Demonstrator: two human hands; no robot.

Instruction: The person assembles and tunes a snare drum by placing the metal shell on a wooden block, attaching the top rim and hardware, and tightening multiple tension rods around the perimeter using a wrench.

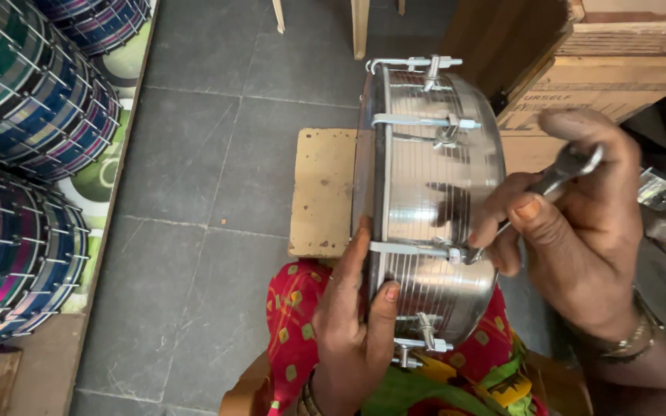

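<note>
Steel drum shell (433, 200) stands on its edge on the person's lap and against a low wooden block (322, 192), rim turned left so the side lugs face up within reach of the tool; left hand (352, 323) wraps the near rim, thumb on the ribbed wall, fingers closed around the hoop, likely to stop the shell rolling; right hand (580, 223) is closed on a small metal spanner (556, 179), its far end set at the tension bolt (456, 253) on the near bracket, a grip suited to turning; lap cloth is red with yellow and green print (302, 323). Floor is grey stone tile (194, 231); stacked drums with striped, coloured shells and metal rods (25, 115) line the left side; wooden crates (603, 69) sit top right; pale furniture legs (359, 23) at the top edge.
</note>
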